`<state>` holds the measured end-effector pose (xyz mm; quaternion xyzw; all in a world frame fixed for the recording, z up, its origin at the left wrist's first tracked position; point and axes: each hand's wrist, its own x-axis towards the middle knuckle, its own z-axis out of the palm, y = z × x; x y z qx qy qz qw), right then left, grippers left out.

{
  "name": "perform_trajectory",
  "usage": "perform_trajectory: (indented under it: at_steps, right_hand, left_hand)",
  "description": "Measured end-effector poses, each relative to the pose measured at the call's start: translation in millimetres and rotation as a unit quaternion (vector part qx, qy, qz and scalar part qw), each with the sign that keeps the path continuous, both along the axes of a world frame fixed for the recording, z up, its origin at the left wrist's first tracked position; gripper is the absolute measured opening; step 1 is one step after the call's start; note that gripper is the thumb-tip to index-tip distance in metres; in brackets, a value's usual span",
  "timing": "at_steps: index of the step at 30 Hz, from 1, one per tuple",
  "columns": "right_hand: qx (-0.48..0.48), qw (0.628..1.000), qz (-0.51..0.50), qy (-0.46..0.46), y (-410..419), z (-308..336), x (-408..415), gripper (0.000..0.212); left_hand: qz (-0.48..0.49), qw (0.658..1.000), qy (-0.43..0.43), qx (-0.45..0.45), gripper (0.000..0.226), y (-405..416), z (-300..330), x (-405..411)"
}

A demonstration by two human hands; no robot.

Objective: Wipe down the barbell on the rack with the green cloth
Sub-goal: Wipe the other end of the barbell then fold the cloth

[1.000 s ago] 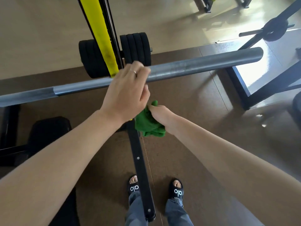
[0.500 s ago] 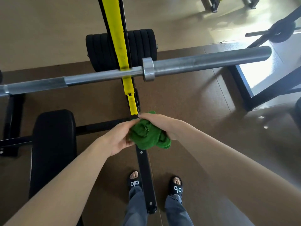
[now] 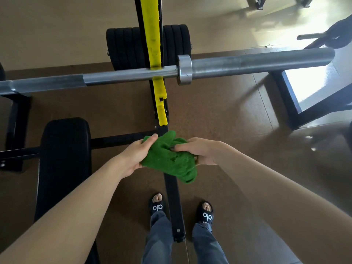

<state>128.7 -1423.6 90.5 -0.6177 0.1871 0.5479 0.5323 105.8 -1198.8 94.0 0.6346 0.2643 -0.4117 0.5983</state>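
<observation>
Both hands are on the crumpled green terry cloth (image 3: 169, 159), which is held in the air below the long steel barbell (image 3: 247, 62) and well apart from it, nothing touching the bar. The left hand (image 3: 133, 159) grips the cloth's left edge, thumb on top and fingers underneath; the right hand (image 3: 198, 150) pinches the bunched right side, fingers curled into the fabric, and a loose fold of the cloth hangs down between the two. The barbell lies across the yellow-faced black rack upright (image 3: 152, 35), its thick round collar (image 3: 184, 70) just to the right of that upright and its bare sleeve running out to the right. Behind the barbell stands a stack of black weight plates (image 3: 123, 48). Below the barbell on the left sits the black padded bench (image 3: 64, 159). Beneath the cloth, black slide sandals (image 3: 206, 212) stand on the brown rubber floor (image 3: 219, 111).
</observation>
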Motion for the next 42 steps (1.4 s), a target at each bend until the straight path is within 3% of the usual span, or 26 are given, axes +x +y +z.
perform_trajectory:
  at_steps: [4, 8, 10, 12, 16, 19, 23, 26, 33, 39, 42]
  right_hand:
    - [-0.027, 0.998, -0.014, -0.051, 1, -22, -9, 0.036]
    - [-0.14, 0.972, 0.093, -0.162, 7, -35, -17, 0.032]
    - [-0.144, 0.962, 0.132, -0.193, 9, -39, -21, 0.032]
    - [-0.123, 0.971, 0.137, -0.153, 6, -47, -21, 0.039]
    - [-0.125, 0.981, 0.147, -0.02, -4, -62, -16, 0.071]
    - [-0.123, 0.984, 0.126, -0.003, -7, -70, -8, 0.07]
    - [-0.224, 0.937, 0.212, -0.167, 3, -80, 3, 0.068]
    - [-0.238, 0.91, 0.24, -0.24, 14, -96, 9, 0.067]
    - [-0.232, 0.926, 0.1, -0.281, 35, -142, 27, 0.062]
    - [-0.239, 0.919, 0.076, -0.305, 44, -170, 19, 0.066]
    - [-0.229, 0.931, 0.062, -0.278, 46, -169, 13, 0.071]
  left_hand:
    - [-0.046, 0.999, 0.013, -0.019, 0.048, 6, -8, -9]
    - [-0.067, 0.997, 0.034, -0.019, 0.034, 18, -25, -18]
    - [-0.04, 0.998, 0.043, -0.024, 0.032, 23, -38, -23]
    - [-0.023, 0.998, 0.049, -0.027, 0.033, 28, -49, -28]
    - [-0.041, 0.997, 0.059, -0.014, 0.032, 36, -65, -41]
    - [-0.033, 0.997, 0.056, 0.032, 0.028, 37, -76, -50]
    - [-0.049, 0.994, 0.045, 0.083, 0.028, 36, -94, -54]
    - [-0.094, 0.987, 0.034, 0.127, 0.024, 36, -106, -49]
    - [-0.092, 0.972, 0.043, 0.21, 0.024, 34, -155, -41]
    - [-0.105, 0.963, 0.109, 0.222, 0.063, 23, -179, -45]
    - [-0.149, 0.962, 0.085, 0.214, 0.07, 9, -178, -37]
